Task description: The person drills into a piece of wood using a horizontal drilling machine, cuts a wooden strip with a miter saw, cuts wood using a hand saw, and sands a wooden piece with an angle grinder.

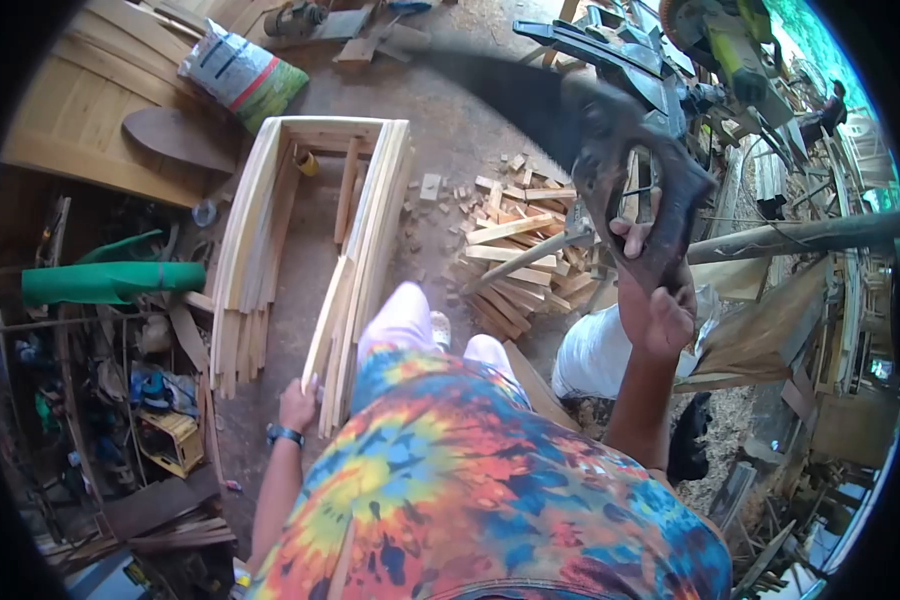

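Observation:
A handsaw (515, 100) is raised at the upper right, its dark blade pointing to the upper left and partly blurred. My right hand (658, 312) holds it by the dark handle, with fingers showing near the handle's opening. Low on the left, my left hand (298, 405) closes on the near end of a pale wooden strip (330, 320); some of its fingers are hidden. That strip lies against a stack of long strips (378, 215). A second stack of strips (250, 230) runs along the left side, and a crosspiece (325, 122) spans the far ends.
A pile of wood offcuts (515, 240) lies on the floor ahead. A white sack (600, 352) stands by my right arm. Farther right is a power saw (738, 55). At left are a green roll (110, 284), cluttered shelving and a printed bag (242, 75).

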A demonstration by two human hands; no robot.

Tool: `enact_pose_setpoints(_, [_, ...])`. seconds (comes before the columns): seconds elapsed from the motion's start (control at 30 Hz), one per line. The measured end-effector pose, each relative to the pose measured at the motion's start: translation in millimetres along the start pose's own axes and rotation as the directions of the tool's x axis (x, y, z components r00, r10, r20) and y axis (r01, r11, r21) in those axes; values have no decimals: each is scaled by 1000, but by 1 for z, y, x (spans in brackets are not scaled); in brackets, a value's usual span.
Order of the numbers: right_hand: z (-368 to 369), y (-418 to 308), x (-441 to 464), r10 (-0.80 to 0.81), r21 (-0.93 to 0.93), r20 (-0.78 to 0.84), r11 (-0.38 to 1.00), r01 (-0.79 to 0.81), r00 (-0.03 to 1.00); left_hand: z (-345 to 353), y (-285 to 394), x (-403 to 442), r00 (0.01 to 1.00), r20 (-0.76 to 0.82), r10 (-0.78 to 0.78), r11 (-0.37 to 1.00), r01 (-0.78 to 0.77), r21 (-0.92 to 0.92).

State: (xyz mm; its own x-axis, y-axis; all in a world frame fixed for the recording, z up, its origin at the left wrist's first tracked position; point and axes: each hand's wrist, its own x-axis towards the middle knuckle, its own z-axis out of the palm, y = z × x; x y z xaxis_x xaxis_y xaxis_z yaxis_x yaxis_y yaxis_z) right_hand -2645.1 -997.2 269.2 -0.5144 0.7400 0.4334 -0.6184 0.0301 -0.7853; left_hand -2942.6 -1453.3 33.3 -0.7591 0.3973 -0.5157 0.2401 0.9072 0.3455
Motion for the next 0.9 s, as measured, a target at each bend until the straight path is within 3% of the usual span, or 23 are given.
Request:
enact_pose_setpoints(0.1, [-20,18,37,199,-28,87,980,-197,976,-31,68,34,997,71,-23,999,25,-38])
enact_pose_setpoints(0.17, [-41,66,46,354,292,-196,911,-290,914,-46,97,55,996,94,-3,998,9,-60])
enact_pose_setpoints(0.2, [-29,88,52,337,328,-317,916,-231,887,-48,98,80,991,130,0,998,9,-68])
enact_pose_setpoints(0.23, [-36,107,56,334,310,-196,913,-265,922,-53,105,113,987,157,18,997,-6,-80])
enact_pose_setpoints(0.27, [-34,121,57,398,70,-368,913,-402,840,-56,109,142,991,101,84,996,-83,-7])
enact_pose_setpoints(0.3, [-28,137,66,415,-71,-480,860,-506,773,-62,118,174,982,156,110,993,-101,-66])
enact_pose_setpoints(0.33, [-41,159,74,298,-442,-420,758,-480,857,-65,127,205,972,57,227,972,-230,55])
enact_pose_setpoints(0.37, [-19,147,116,355,-60,-514,894,-445,781,-78,162,230,968,100,230,972,-234,29])
enact_pose_setpoints(0.4, [-39,173,123,395,-110,-510,851,-513,764,-71,156,275,961,60,271,958,-275,78])
enact_pose_setpoints(0.5, [-61,214,195,394,-132,-436,861,-491,809,-92,217,370,964,212,160,974,-190,126])
enact_pose_setpoints(0.57, [-71,249,257,332,-117,-471,895,-431,817,-107,258,438,939,246,242,908,-309,284])
enact_pose_setpoints(0.67, [-90,273,349,378,-112,-495,865,-489,782,-165,348,504,926,348,146,962,-215,168])
enact_pose_setpoints(0.7, [-99,282,369,373,-105,-504,869,-484,779,-196,398,511,930,268,253,872,-339,352])
enact_pose_setpoints(0.77, [-113,300,395,436,195,-493,899,-393,753,-246,478,539,918,343,200,931,-286,225])
enact_pose_setpoints(0.83, [-120,297,426,372,158,-574,925,-347,729,-278,534,572,930,213,299,920,-340,194])
enact_pose_setpoints(0.9, [-134,299,449,324,101,-635,935,-341,701,-299,580,621,865,126,486,813,-501,298])
